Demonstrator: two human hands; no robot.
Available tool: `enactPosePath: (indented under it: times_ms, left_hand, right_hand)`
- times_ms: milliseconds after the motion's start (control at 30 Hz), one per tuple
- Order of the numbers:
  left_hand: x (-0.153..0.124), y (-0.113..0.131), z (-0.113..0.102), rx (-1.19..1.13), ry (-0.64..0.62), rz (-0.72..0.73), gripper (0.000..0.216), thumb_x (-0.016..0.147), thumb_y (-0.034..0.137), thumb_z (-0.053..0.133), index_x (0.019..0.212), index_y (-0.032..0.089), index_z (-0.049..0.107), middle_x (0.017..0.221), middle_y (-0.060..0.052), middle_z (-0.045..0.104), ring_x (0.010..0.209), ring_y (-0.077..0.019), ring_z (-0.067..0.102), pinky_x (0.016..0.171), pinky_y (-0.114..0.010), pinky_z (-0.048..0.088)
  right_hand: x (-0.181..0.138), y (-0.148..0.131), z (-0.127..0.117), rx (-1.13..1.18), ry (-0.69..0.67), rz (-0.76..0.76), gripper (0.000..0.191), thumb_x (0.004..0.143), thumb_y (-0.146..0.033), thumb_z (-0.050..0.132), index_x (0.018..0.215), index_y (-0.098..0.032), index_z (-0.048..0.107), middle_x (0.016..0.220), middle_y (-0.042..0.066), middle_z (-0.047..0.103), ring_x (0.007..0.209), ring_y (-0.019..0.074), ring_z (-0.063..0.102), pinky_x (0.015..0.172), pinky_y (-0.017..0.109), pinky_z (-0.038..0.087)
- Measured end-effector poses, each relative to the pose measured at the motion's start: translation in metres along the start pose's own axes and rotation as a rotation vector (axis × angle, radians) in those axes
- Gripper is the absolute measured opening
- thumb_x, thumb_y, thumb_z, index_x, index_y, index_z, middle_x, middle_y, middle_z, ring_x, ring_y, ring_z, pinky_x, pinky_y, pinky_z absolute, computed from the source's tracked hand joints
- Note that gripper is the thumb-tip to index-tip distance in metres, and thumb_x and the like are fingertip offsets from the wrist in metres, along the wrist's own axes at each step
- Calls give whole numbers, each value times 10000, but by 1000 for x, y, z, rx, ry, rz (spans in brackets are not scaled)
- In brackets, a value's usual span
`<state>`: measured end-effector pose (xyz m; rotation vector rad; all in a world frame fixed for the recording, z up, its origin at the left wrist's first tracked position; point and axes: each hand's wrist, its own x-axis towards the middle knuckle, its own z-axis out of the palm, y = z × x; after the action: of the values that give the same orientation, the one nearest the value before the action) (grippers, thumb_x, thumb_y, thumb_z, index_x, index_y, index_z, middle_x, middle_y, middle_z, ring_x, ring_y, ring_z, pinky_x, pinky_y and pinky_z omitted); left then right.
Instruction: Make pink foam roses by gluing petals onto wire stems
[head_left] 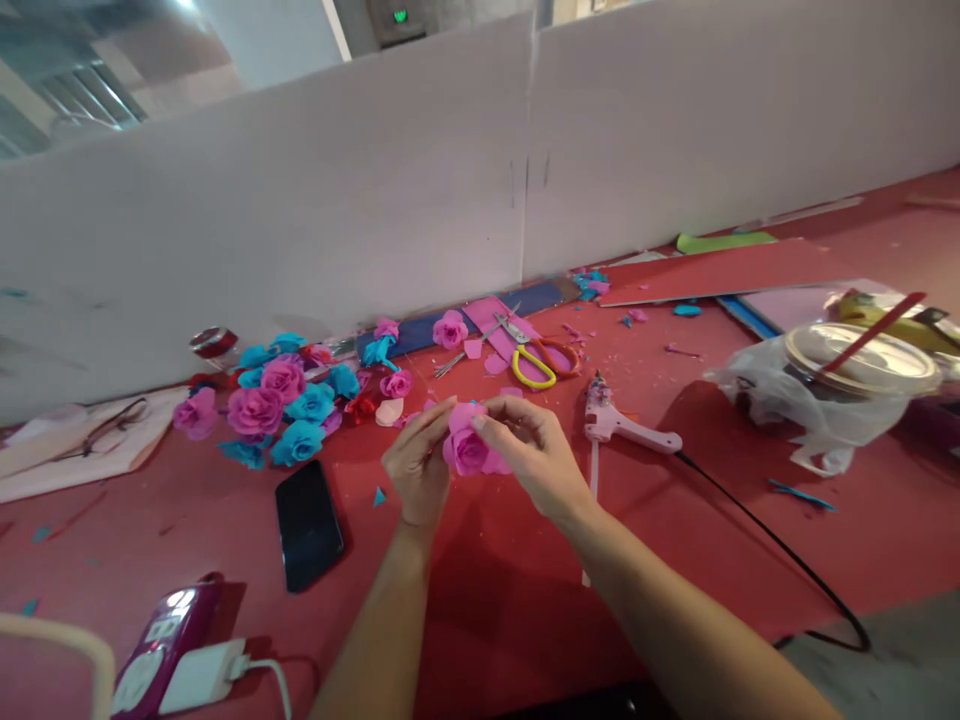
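Between my two hands is a pink paper flower (469, 452), held up over the red tabletop (495, 590). My left hand (421, 465) grips it from the left, its fingers partly hidden behind the petals. From the right, my right hand (536, 455) pinches a petal, with the thumb on the flower's upper edge. A white hot glue gun (634, 430) lies just right of my right hand. Beyond the hands are scissors (532, 365) with yellow and orange handles, resting on pink paper (487, 315). A bunch of pink and blue paper flowers (281, 400) lies to the left.
A black phone (307, 525) lies left of my forearms, near a purple power strip (169, 640) with a white charger (202, 675). The glue gun's black cord (772, 545) runs off the right edge. A lidded bowl (862, 360) in a plastic bag stands at right. A white partition (420, 190) borders the back.
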<state>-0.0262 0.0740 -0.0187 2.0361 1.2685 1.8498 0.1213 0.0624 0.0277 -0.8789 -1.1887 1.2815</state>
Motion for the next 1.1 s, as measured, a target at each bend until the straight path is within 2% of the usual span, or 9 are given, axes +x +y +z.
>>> enactPosePath:
  times_ms: [333, 567, 733, 867, 967, 1100]
  left_hand:
    - [3, -4, -5, 85, 67, 74, 196, 839, 188, 626, 992, 232, 741, 1016, -46, 745, 930, -197, 698, 873, -370, 557]
    - [4, -2, -9, 174, 42, 134, 204, 828, 206, 646, 1000, 254, 746, 1049, -45, 742, 930, -195, 699, 881, -346, 552]
    - [5, -1, -9, 193, 54, 153, 192, 827, 225, 652, 991, 247, 750, 1048, -50, 742, 920, -190, 698, 861, -323, 551]
    - [5, -3, -7, 101, 61, 79, 201, 811, 173, 656, 974, 241, 751, 998, -40, 748, 903, -187, 691, 870, -342, 541]
    - [1, -9, -3, 10, 72, -30, 164, 769, 175, 690, 910, 229, 755, 930, -30, 748, 866, -189, 686, 843, -340, 541]
    - [-8, -20, 1, -46, 127, -233, 138, 773, 212, 658, 882, 204, 740, 878, -41, 741, 805, -193, 681, 748, -320, 546]
  right_hand:
    - [4, -4, -3, 65, -10, 65, 120, 728, -300, 644, 715, -185, 614, 661, -26, 567, 615, 103, 496, 578, 232, 386]
    - [6, -1, -4, 40, -71, 109, 53, 688, -228, 589, 705, -179, 601, 656, -24, 572, 591, 98, 501, 557, 228, 395]
    - [7, -2, -4, 66, -60, 130, 40, 660, -222, 578, 668, -184, 588, 639, -32, 561, 588, 92, 491, 570, 227, 394]
    - [6, -2, -4, 89, -64, 141, 35, 661, -218, 598, 661, -184, 591, 627, -45, 555, 569, 84, 474, 562, 227, 374]
    - [6, -3, -4, 133, -68, 162, 49, 671, -225, 624, 663, -182, 602, 613, -51, 561, 558, 78, 474, 560, 224, 373]
    - [5, -5, -3, 194, -66, 165, 80, 690, -255, 659, 721, -183, 646, 687, -24, 630, 639, 98, 558, 630, 238, 433]
